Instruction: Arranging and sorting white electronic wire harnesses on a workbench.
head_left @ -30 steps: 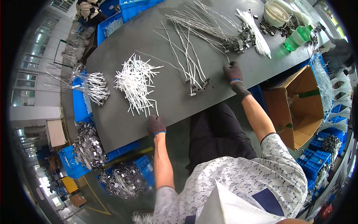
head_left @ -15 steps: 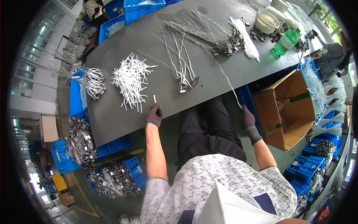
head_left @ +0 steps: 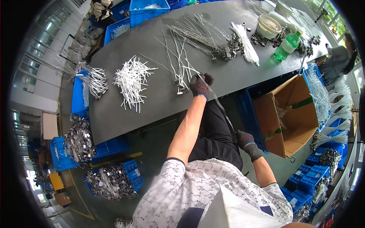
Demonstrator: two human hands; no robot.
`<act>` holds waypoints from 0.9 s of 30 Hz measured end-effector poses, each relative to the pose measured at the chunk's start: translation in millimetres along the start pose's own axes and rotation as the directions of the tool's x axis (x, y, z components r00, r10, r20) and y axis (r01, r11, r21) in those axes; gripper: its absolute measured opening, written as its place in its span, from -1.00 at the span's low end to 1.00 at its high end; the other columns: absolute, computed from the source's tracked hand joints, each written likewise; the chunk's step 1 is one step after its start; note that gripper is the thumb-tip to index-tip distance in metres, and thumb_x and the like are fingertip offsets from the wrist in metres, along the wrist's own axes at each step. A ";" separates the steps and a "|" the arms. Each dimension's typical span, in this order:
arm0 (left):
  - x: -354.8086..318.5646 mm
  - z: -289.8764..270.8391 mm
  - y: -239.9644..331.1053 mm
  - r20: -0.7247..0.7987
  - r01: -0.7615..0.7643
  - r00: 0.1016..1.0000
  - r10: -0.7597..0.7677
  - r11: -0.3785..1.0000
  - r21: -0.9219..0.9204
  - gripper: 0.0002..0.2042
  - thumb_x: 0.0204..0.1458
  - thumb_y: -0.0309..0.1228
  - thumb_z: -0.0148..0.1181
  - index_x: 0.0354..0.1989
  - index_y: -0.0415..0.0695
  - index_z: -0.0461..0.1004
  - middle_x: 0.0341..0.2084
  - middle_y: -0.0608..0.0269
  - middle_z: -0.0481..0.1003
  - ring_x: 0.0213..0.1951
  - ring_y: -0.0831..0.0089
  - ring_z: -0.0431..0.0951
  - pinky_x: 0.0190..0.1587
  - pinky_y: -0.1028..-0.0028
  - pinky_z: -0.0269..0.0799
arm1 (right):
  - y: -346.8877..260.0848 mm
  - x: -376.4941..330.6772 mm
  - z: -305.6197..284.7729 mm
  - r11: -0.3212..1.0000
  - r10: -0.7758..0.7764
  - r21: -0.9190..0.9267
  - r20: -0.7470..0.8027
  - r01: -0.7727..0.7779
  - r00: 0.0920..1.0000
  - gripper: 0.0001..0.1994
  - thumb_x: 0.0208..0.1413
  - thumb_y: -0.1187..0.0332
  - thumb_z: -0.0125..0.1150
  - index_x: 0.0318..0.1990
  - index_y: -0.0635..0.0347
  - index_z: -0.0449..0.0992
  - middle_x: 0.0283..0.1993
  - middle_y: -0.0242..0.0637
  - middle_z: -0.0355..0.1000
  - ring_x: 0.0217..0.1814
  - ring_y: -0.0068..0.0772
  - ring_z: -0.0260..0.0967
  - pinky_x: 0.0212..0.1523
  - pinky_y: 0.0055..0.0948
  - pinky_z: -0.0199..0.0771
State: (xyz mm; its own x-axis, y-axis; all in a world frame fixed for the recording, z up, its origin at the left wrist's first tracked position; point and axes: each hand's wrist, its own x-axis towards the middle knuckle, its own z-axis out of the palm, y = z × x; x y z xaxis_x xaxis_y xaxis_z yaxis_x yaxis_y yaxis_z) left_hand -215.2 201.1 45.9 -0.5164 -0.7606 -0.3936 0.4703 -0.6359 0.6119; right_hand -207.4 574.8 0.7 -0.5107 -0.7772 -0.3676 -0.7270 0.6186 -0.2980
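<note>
Both my hands wear dark gloves. Over the table's near edge, my left hand (head_left: 200, 85) is closed, and a short white tube (head_left: 191, 70) sticks out past its fingers. A thin pale wire (head_left: 220, 106) runs from beside that hand down to my right hand (head_left: 246, 140), which is closed around its lower end near my lap. Whether the wire passes into the tube is hidden by the left fingers. Just beyond the left hand lie several wires with dark end pieces (head_left: 181, 85). A loose heap of short white tubes (head_left: 131, 81) lies farther left on the table.
Bundled wires with dark blocks (head_left: 230, 47), a white tube bundle (head_left: 247, 45), a pale bucket (head_left: 268, 26) and a green bottle (head_left: 288, 46) stand across the grey table (head_left: 159, 102). An open cardboard box (head_left: 268, 110) is right of me; blue bins (head_left: 62, 154) surround the area.
My left hand has moved right from beside the tube heap to the wire, carrying a white tube. My right hand has drawn lower toward my lap, still gripping the wire.
</note>
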 end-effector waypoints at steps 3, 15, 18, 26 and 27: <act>-6.4 29.0 22.3 -0.088 -0.303 0.948 0.307 0.951 0.059 -0.93 0.24 -0.44 0.13 -0.20 -0.16 0.44 -0.39 0.14 0.59 -0.43 0.31 0.63 -0.37 0.26 0.68 | 36.0 -1.8 21.9 0.990 0.131 -0.058 0.076 -0.127 0.988 -0.78 0.22 0.34 0.03 -0.09 0.16 0.56 -0.26 0.05 0.59 -0.15 0.16 0.57 -0.19 0.03 0.54; -20.0 10.2 69.2 0.138 -0.224 0.974 0.182 0.882 0.415 -0.90 0.23 -0.44 0.15 -0.27 -0.22 0.46 -0.41 0.12 0.60 -0.48 0.37 0.64 -0.39 0.37 0.66 | 64.3 -17.7 37.6 0.982 0.185 -0.056 0.133 -0.179 0.974 -0.81 0.23 0.29 0.07 -0.14 0.13 0.56 -0.27 0.02 0.59 -0.16 0.15 0.57 -0.23 0.05 0.53; -30.4 12.8 77.5 0.108 -0.227 0.974 0.200 0.877 0.423 -0.88 0.25 -0.44 0.14 -0.29 -0.23 0.46 -0.43 0.13 0.60 -0.47 0.36 0.65 -0.42 0.37 0.65 | 60.9 -19.1 35.3 0.980 0.199 -0.012 0.103 -0.199 0.975 -0.82 0.23 0.29 0.09 -0.14 0.13 0.56 -0.27 0.02 0.59 -0.16 0.15 0.57 -0.24 0.05 0.53; -35.4 4.5 71.7 0.100 -0.297 0.955 0.281 0.874 0.385 -0.88 0.28 -0.43 0.12 -0.24 -0.24 0.45 -0.45 0.14 0.60 -0.49 0.32 0.65 -0.43 0.31 0.66 | 51.3 -23.8 39.7 0.989 0.146 -0.029 0.049 -0.144 0.988 -0.83 0.22 0.29 0.11 -0.15 0.13 0.55 -0.30 -0.01 0.58 -0.21 0.14 0.56 -0.28 0.03 0.51; -36.2 3.6 74.0 0.114 -0.291 0.957 0.267 0.871 0.396 -0.87 0.27 -0.42 0.15 -0.23 -0.25 0.46 -0.44 0.13 0.60 -0.47 0.32 0.66 -0.40 0.31 0.67 | 51.7 -24.5 41.8 0.992 0.122 -0.028 0.025 -0.121 0.992 -0.83 0.21 0.30 0.11 -0.15 0.12 0.55 -0.31 -0.02 0.58 -0.22 0.13 0.56 -0.29 0.03 0.51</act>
State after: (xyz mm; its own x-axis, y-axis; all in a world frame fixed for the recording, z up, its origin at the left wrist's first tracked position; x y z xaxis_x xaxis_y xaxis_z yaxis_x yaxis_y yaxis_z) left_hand -164.3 182.1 107.9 -0.4498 -0.8829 -0.1348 0.2766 -0.2812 0.9189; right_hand -213.3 630.7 -42.5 -0.5839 -0.6932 -0.4226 -0.6723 0.7047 -0.2269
